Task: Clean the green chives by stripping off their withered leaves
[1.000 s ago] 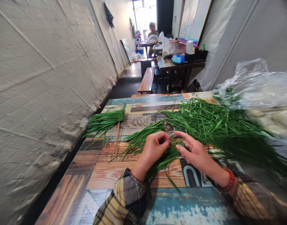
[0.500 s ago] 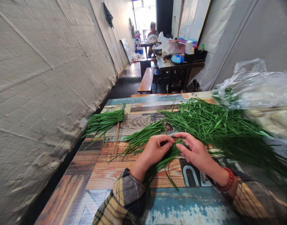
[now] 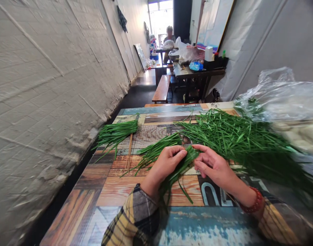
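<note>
My left hand is closed around a bunch of garlic chives, whose long green leaves hang down toward me under the wrist. The fingers of my right hand are apart, with the index finger stretched out to the bunch's far end. A thin stick shows by my right wrist; whether this hand holds it is hidden. Just beyond my left hand lies a second bunch of chives. A large loose heap of chives spreads beyond my right hand.
Another chive bunch lies at the table's left side, with several thin wooden skewers near it. A clear plastic bag stands on the right. Beyond the patchwork-patterned table are a bench and a seated person.
My right hand has drawn slightly away from my left fingertips, and more of the bunch's far end shows between them. My left hand keeps its hold. The view has shifted slightly.
</note>
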Available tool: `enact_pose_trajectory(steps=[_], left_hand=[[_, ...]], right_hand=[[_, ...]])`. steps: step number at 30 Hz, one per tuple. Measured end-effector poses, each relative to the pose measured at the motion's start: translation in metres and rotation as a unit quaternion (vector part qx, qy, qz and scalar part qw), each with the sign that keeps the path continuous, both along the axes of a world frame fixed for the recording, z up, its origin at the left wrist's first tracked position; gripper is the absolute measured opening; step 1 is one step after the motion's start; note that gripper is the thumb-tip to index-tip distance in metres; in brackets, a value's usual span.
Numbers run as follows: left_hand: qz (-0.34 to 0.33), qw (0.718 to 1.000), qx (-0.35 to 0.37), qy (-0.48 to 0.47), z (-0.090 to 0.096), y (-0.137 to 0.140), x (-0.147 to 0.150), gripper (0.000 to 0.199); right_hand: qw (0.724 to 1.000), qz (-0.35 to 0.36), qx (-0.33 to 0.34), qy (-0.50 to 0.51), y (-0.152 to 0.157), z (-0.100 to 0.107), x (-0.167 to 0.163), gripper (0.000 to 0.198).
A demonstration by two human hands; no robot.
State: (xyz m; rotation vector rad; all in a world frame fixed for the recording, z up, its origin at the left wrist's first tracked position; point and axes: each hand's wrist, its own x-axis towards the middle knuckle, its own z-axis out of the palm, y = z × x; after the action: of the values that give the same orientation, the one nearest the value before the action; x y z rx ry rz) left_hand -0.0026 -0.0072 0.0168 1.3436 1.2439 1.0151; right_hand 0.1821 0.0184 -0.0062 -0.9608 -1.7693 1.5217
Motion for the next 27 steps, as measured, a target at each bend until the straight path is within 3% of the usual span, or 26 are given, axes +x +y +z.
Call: enact_pose_trajectory(steps=[4, 9, 21, 27], left_hand=[[0.057, 0.998, -0.005, -0.014, 0.0, 0.002, -0.003, 0.033], [0.026, 0.998, -0.041, -0.049, 0.001, 0.0, -0.001, 0.038], [-0.013, 0.993, -0.095, -0.071, -0.004, -0.003, 0.0, 0.045], [-0.046, 0.995, -0.082, -0.03, -0.009, -0.005, 0.003, 0.048]], right_hand=[[0.995, 0.014, 0.048, -0.091, 0.001, 0.0, 0.003, 0.028], [0.981, 0.002, 0.133, -0.142, 0.0, 0.002, 0.003, 0.033], [0.961, -0.016, 0.204, -0.184, -0.004, 0.001, 0.002, 0.033], [0.968, -0.01, 0.186, -0.167, -0.005, 0.0, 0.003, 0.035]])
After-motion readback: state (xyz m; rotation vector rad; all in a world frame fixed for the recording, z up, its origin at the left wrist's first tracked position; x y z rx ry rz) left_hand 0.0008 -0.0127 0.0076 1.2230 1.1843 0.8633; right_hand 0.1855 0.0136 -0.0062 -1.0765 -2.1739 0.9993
